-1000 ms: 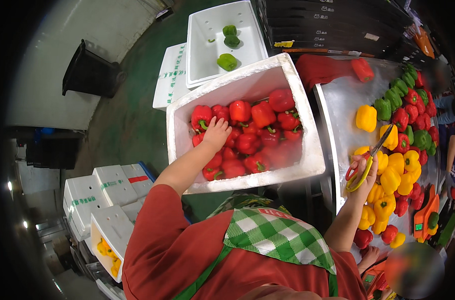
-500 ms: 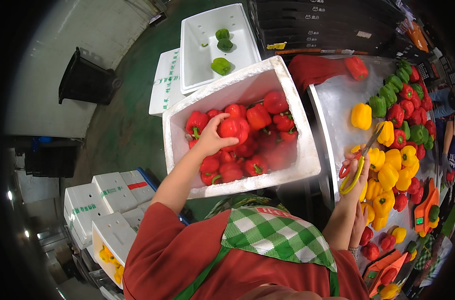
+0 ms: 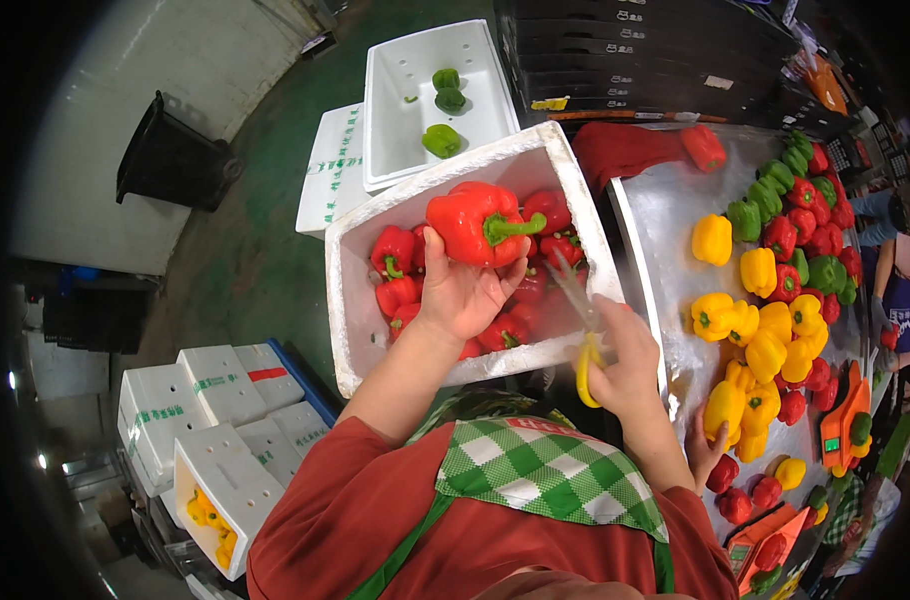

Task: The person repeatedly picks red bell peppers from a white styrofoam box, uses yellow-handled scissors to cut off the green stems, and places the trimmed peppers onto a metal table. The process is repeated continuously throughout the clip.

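My left hand holds up a large red bell pepper from below, its thick green stem pointing right. Beneath it stands a white foam box with more red peppers inside. At the box's right front corner, my right hand grips yellow-handled scissors. Their blades, smeared by motion, point up and left toward the pepper's stem without touching it. I cannot tell how far apart the blades are.
A metal table on the right carries yellow, green and red peppers and orange scales. Another person's hand touches a yellow pepper there. Behind my box, another foam box holds three green peppers. Black crates are stacked beyond.
My left hand has lifted the red pepper out of the pile and turned its stem to the right. My right hand has brought the scissors left, from over the table to the box.
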### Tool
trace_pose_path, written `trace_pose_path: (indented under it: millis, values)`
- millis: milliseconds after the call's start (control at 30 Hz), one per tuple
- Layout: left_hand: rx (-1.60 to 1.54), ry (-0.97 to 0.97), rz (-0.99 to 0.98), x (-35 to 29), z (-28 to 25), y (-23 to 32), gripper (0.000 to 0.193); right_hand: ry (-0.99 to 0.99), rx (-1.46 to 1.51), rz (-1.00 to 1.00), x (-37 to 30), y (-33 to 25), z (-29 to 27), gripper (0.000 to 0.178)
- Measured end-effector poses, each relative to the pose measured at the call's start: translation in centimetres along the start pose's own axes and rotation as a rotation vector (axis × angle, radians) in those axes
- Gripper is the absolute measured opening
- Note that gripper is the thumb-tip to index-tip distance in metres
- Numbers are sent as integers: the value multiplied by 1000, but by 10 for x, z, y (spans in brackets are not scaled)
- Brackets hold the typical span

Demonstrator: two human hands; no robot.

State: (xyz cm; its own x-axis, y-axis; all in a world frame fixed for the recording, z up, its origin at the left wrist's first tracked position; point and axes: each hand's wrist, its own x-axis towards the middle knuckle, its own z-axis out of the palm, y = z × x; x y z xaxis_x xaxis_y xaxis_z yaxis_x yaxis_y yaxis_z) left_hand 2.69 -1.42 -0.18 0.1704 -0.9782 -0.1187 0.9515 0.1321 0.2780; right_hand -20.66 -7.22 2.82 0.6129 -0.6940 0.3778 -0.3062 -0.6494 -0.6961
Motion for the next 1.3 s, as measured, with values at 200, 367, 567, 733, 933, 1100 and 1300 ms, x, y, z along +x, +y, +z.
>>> trace_pose_path:
  millis: [200, 367, 567, 733, 933, 1100, 1300]
  values:
    - [100, -37, 47, -7, 17, -19, 84, -52, -26, 53, 0, -16, 5, 58]
    - [166, -36, 89, -11, 1, -31, 76, -39, -7, 112, 1, -20, 4, 57]
    - [309, -19, 167, -13, -3, -35, 83, -55, 2, 152, 4, -24, 0, 56]
    - [356, -70, 277, -12, 3, -38, 67, -49, -74, 144, 1, -18, 6, 49]
    - [299, 4, 158, -16, -4, -34, 73, -141, -127, 201, -3, -6, 3, 44]
    - [-89, -17, -126, -14, 0, -25, 88, -16, 63, 321, -3, -7, 1, 41]
    - [-251, 5, -254, -17, 1, -28, 95, 92, 345, 326, 2, 2, -6, 62]
